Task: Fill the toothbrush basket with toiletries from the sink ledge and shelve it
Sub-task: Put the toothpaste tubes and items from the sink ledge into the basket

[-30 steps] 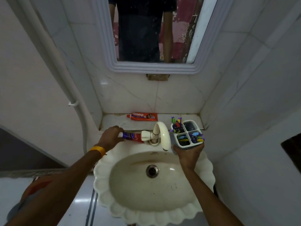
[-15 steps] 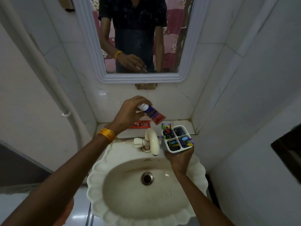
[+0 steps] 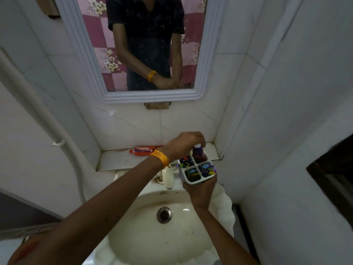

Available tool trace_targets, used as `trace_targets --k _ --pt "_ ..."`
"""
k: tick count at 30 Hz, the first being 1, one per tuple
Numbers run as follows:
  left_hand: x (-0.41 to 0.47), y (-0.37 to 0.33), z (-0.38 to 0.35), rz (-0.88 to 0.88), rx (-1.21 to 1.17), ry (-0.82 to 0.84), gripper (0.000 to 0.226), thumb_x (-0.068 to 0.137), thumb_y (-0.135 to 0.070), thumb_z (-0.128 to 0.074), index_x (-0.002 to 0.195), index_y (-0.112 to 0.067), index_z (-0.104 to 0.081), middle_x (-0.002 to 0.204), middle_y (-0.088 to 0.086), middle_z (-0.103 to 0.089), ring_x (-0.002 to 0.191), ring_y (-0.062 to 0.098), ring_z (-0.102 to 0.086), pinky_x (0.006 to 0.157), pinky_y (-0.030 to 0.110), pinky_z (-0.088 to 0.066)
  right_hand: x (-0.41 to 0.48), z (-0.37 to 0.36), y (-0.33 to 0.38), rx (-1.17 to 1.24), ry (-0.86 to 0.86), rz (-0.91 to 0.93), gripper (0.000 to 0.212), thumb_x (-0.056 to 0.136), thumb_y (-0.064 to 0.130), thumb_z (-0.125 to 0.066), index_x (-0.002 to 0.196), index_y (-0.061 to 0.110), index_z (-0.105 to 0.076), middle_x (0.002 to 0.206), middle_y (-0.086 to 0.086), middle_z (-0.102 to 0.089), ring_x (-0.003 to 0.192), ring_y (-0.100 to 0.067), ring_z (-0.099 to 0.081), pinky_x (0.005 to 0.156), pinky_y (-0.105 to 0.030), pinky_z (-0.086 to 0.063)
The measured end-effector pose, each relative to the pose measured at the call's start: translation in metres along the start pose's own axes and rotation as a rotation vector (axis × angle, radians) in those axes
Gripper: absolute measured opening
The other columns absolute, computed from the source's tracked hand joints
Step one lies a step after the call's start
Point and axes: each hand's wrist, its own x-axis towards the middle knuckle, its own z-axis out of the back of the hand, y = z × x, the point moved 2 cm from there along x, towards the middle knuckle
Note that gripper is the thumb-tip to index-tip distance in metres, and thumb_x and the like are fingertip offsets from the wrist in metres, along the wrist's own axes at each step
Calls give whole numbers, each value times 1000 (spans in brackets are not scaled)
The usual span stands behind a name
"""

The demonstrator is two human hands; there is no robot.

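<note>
The white four-compartment toothbrush basket [image 3: 198,180] is held from below by my right hand [image 3: 200,192] above the right side of the sink. Coloured toothbrushes fill three of its compartments. My left hand [image 3: 183,145], with an orange bangle on the wrist, grips the white cap end of a purple and red toothpaste tube [image 3: 197,153]. The tube stands upright with its lower end inside the basket's far right compartment. A second, red Closeup toothpaste tube [image 3: 146,150] lies flat on the ledge [image 3: 122,159] behind the sink.
The cream scalloped sink [image 3: 164,238] with its drain lies below the hands, its tap [image 3: 168,177] just left of the basket. A framed mirror [image 3: 133,96] hangs on the tiled wall above. A white pipe [image 3: 47,123] runs down the left wall.
My left hand lifted the purple tube from beside the tap, carried it right and lowered it into the basket's far right compartment. The basket stayed in my right hand.
</note>
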Motion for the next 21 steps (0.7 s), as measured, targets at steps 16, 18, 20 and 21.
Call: trace_targets --k 16,18,20,21 --pt "12 23 -38 197 -118 32 30 82 3 -59 105 -10 -73 114 11 -73 106 29 -67 91 37 -53 0 7 9 -3 24 7 125 39 34 -100 145 13 -38 139 -3 -57 129 -21 -63 108 -45 -57" --pt "-3 49 -30 275 -157 -161 34 80 8 -56 104 -8 -73 109 12 -74 98 30 -70 87 36 -55 2 7 7 5 13 5 124 39 26 -104 144 11 -39 139 -5 -59 127 -21 -65 107 -47 -57" --pt "-30 85 -24 431 -162 -322 35 79 8 -55 105 -7 -72 108 14 -74 96 33 -70 89 37 -56 4 6 7 11 11 22 122 40 20 -105 142 8 -40 138 -7 -61 126 -22 -67 106 -50 -57" --pt "-47 107 -23 528 -153 -368 36 79 8 -56 108 -7 -72 112 15 -73 101 34 -69 93 38 -54 3 4 7 11 10 32 120 41 17 -106 141 8 -41 137 -5 -62 125 -20 -67 106 -49 -57"
